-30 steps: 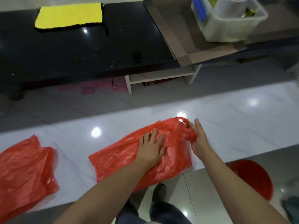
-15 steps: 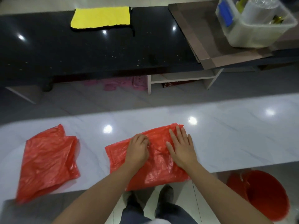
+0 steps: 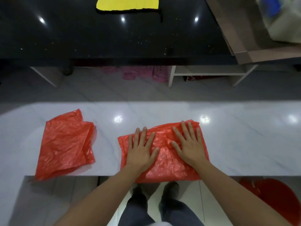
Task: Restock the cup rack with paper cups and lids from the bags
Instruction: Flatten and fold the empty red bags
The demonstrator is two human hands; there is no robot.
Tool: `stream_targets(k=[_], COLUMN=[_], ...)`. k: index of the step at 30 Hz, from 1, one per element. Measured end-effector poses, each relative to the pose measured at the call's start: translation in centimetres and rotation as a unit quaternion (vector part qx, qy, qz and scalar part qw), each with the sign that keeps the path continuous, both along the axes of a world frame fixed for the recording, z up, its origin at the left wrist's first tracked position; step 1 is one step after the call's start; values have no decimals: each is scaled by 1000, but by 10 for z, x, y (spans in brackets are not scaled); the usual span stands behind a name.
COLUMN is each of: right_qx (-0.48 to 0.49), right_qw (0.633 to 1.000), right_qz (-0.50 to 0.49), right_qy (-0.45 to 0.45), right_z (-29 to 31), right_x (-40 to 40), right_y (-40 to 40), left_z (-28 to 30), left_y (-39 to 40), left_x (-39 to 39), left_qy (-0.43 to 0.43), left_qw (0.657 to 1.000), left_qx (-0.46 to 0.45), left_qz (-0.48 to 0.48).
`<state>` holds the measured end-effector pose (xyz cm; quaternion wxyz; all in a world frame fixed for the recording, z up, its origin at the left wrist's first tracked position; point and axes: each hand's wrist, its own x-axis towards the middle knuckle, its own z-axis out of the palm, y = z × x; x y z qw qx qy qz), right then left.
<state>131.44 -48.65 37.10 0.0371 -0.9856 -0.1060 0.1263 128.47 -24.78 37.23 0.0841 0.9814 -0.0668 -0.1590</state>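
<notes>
Right now we have both palms pressed flat on the red bag (image 3: 164, 162) at the near edge of the white marble counter (image 3: 244, 144): our left hand (image 3: 142, 149) on its left half, our right hand (image 3: 189, 146) on its right half, all fingers spread and gripping nothing. We judge the bag to be thin, crinkly film, very light, soft and with no stiffness of its own, and it looks empty and flattened under us, so it would slide easily on this glossy stone. Its near hem hangs just over the counter's near edge, above our shoes, so a careless push toward us could tip it off onto the floor. To lift it we would pinch a corner or the gathered far edge by our right fingertips, not the smooth middle. A red bucket (image 3: 275, 198) sits on the floor to the near right, below the counter. To the left, well apart from our hands, lies a second red bag (image 3: 65, 145), also flat, its near corner at the counter's edge. The counter is bare to the right and beyond both bags, giving open room. Farther off, across a strip of floor, stands a black counter (image 3: 114, 38) with a yellow cloth (image 3: 127, 3) on it. We see no cups, lids or rack.
</notes>
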Motion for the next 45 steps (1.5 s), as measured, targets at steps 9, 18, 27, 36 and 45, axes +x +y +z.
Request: stream_targets(k=[9,18,27,36,45], right_qx=[-4,3,22,0,4], right_qw=[1000,999,998,1000,999], right_qz=[-13,-15,11,11,20], right_qy=[0,37,52,21,47], right_z=[-14,-7,6,-11,-5], right_x=[20,49,-16,-16,-14], right_y=[9,18,49,45,45], left_z=[-19,4,-5,-21,-13], left_y=[21,18,7,20,19], left_x=[19,41,-20,-24,-21], left_qy=[-40,-19,-9,-48,-9], left_qw=[999,999,1000,998,999], left_qx=[5,-14,17,8,22], left_qz=[5,26,-20,-29,-37])
